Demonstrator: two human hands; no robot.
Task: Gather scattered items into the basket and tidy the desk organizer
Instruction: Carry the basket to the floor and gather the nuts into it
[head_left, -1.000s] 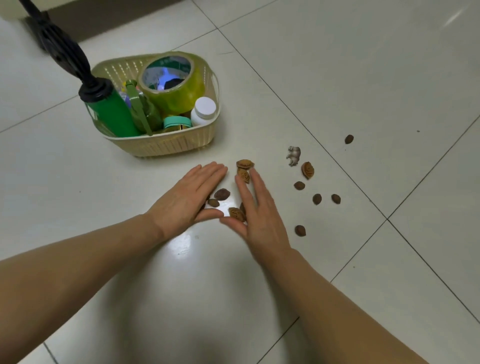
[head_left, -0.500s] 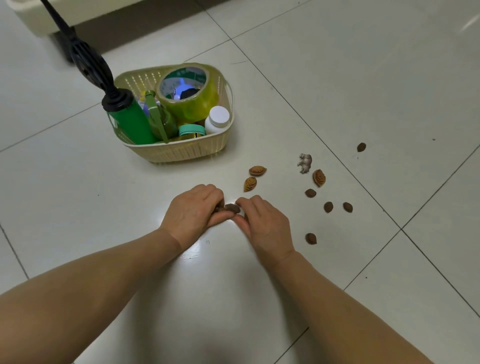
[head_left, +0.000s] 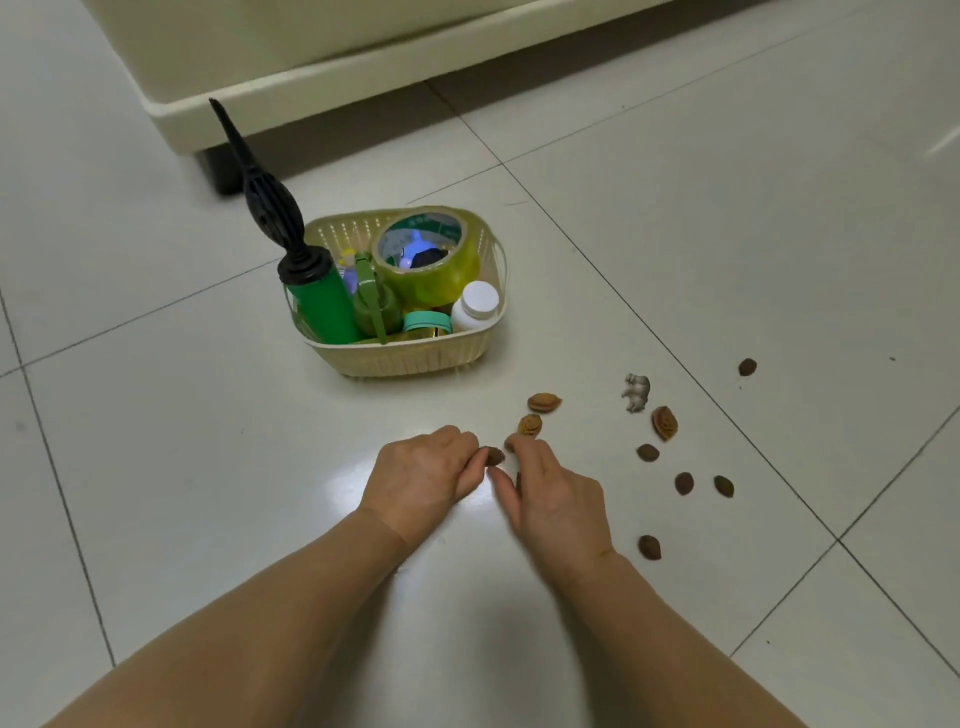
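A cream plastic basket (head_left: 415, 358) stands on the tiled floor, holding a green pump with a black handle (head_left: 322, 306), a roll of yellow tape (head_left: 431, 260), a white bottle (head_left: 475, 306) and other small items. My left hand (head_left: 423, 475) and my right hand (head_left: 553, 496) rest side by side on the floor just in front of it, fingers curled over a small heap of brown pits; one pit (head_left: 494, 455) shows between the fingertips. Several more pits lie loose, two close ahead (head_left: 544, 402) and others to the right (head_left: 664, 422). A small white animal figurine (head_left: 636, 391) stands among them.
A cream cabinet or appliance base (head_left: 322, 78) with a dark caster (head_left: 221, 171) stands behind the basket. One pit (head_left: 747, 367) lies far right across a tile seam. Pale glossy floor tiles (head_left: 727, 208) stretch all around.
Both hands went from flat and open around the pits to curled together over them. The camera tilted up, so the basket sits lower in view and the cabinet base appears.
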